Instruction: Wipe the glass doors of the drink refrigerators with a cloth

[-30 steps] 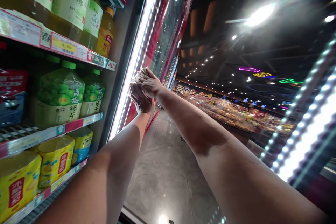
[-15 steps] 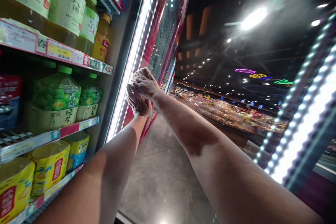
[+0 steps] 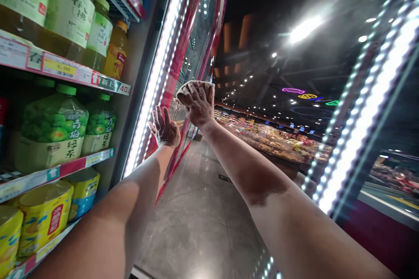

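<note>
My right hand (image 3: pixel 201 107) is spread over a folded light cloth (image 3: pixel 209 88), keeping it under the fingers. Both are in front of the red-edged glass door (image 3: pixel 193 59) of a drinks cooler; whether the cloth touches the glass I cannot tell. Lower and to the left, my left hand (image 3: pixel 167 130) has its fingers apart and holds nothing. It is beside the bright LED strip (image 3: pixel 160 69) along the cooler's edge, and its exact contact with the frame is unclear.
Cooler shelves on the left carry large tea bottles (image 3: pixel 70 13), green plum drinks (image 3: pixel 54 128) and yellow packs (image 3: pixel 46 216). A second LED strip (image 3: pixel 356 113) slants along the right. Grey floor (image 3: pixel 196 226) lies below, with produce displays (image 3: pixel 262 135) beyond.
My right hand and the cloth have moved right, away from my left hand, which they overlapped before. My left hand's fingers are now spread wider. The view has shifted slightly.
</note>
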`<move>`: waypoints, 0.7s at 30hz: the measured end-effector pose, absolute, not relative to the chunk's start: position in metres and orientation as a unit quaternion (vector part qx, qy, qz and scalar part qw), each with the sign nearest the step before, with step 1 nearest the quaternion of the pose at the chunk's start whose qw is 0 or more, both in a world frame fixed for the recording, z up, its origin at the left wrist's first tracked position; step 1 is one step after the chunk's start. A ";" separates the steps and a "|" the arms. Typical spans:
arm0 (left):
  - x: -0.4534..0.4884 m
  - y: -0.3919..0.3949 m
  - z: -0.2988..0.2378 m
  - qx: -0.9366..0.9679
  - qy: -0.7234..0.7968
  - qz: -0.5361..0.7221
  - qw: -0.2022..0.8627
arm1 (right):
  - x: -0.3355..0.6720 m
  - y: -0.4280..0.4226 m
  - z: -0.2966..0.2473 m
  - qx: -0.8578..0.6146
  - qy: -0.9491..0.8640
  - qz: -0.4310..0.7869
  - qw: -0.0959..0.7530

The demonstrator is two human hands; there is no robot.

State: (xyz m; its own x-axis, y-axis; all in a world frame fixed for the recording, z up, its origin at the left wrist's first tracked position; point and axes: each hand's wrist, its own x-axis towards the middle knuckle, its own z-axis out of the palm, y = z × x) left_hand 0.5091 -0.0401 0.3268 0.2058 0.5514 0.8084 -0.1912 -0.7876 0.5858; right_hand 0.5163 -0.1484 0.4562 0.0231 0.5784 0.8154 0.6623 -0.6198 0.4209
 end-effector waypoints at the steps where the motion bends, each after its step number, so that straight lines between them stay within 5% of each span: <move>1: 0.509 -0.039 0.327 0.720 0.122 0.613 0.300 | 0.515 -0.156 0.453 -0.719 -0.415 -0.555 0.046; 21: 0.505 -0.041 0.330 0.727 0.116 0.616 0.280 | 0.509 -0.280 0.414 -0.718 -0.476 -0.501 -0.088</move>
State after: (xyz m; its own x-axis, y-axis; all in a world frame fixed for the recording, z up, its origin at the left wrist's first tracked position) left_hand 0.5047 -0.0411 0.3296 0.2136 0.5132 0.8313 -0.1762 -0.8167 0.5495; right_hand 0.5089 -0.2798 0.4142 0.0460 0.7711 0.6351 0.5953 -0.5317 0.6024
